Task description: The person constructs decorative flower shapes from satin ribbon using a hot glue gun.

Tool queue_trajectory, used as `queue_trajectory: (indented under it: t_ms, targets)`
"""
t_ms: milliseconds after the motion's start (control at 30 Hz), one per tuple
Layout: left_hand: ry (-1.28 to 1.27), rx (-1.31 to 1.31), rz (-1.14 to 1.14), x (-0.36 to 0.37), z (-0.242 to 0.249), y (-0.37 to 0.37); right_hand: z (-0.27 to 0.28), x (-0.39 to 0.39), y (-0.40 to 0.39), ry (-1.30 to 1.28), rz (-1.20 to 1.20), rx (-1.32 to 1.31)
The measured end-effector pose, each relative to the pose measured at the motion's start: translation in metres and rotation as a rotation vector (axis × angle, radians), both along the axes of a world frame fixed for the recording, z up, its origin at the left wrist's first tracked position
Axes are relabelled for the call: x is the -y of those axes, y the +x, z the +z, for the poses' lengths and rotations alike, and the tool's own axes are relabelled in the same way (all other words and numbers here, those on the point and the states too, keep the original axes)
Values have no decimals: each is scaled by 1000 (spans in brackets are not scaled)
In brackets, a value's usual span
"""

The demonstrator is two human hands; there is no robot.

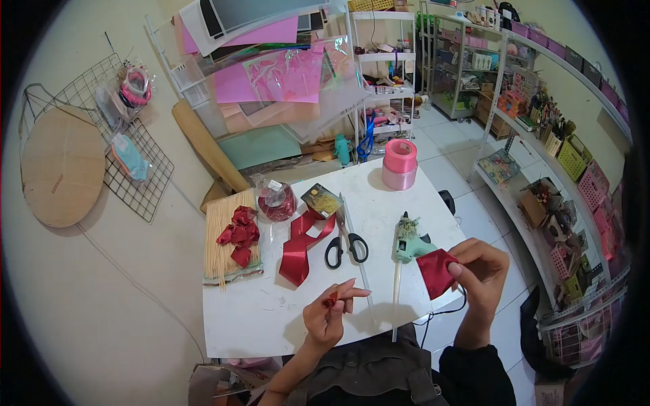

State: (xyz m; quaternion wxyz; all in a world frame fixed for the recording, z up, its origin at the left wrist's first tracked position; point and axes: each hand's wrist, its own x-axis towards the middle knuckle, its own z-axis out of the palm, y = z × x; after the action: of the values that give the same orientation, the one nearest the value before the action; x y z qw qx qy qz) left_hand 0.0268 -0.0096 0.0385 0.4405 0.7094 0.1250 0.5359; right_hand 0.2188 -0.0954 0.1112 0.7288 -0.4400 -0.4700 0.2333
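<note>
My left hand [330,313] pinches a small rolled piece of red ribbon [330,298] above the near edge of the white table [257,318]. My right hand [482,268] holds a flat square of dark red ribbon [435,272] by its right side, just beyond the table's right edge. A green glue gun [408,240] lies on the table right next to that square. Black-handled scissors [346,245] lie at the table's middle, with a long strip of red ribbon [302,245] to their left.
Folded red ribbon pieces [238,236] rest on a bundle of wooden sticks [225,245] at the left. A pink ribbon spool [399,164] stands at the far edge. Bagged red ribbon [276,201] and a small packet [321,200] lie behind. Shelves [542,155] run along the right.
</note>
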Motion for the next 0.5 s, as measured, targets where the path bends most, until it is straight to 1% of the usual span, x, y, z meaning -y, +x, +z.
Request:
queue_trajectory:
  t_ms: [33, 133, 233, 300, 333, 367, 400, 433, 500]
  targets:
    - [0, 1, 1, 0, -3, -1, -4, 0, -4, 0, 1, 1]
    - [-39, -10, 18, 1, -14, -5, -15, 1, -22, 37, 49, -139]
    - [27, -22, 36, -3, -20, -6, -15, 0, -36, 13, 72, -78]
    - [108, -61, 86, -4, -21, -7, -10, 2, -45, 12, 67, -102]
    - [106, -59, 87, -4, -20, -7, -8, 3, -48, 8, 65, -125]
    - [185, -61, 121, -4, -17, -7, -8, 4, -51, 3, 67, -124]
    - [264, -63, 157, -3, -14, -6, -8, 4, -54, 24, 54, -53]
    - [262, -62, 159, -2, -11, -6, -9, 5, -56, 47, 41, 16]
    - [353, -56, 212, -1, -6, -6, -7, 9, -60, 6, 65, -30]
